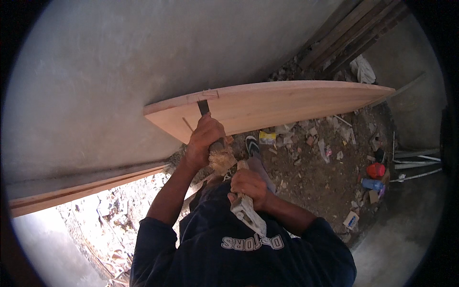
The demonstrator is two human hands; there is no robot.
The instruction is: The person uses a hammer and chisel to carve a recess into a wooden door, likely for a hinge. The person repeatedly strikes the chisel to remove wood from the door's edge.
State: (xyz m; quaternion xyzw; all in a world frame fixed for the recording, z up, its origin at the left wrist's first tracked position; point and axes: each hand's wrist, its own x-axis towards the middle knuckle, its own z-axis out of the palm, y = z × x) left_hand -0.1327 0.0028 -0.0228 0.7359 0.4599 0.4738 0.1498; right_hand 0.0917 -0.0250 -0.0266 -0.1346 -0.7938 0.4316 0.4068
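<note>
My left hand is closed around a chisel. The dark flat blade of the chisel rests against the upper edge of a pale wooden board, next to pencil-like marks and a slot. Below the fist, the chisel's wooden handle ends in a frayed, mushroomed head. In front of my chest, my right hand grips what looks like a hammer, with a worn whitish head pointing down and right. The hammer stands apart from the chisel.
The long board stands on edge near a grey wall. Rubble and scraps cover the floor, with a red container and blue bottle at right. Planks lean at the back. A bright opening with a wooden frame lies left.
</note>
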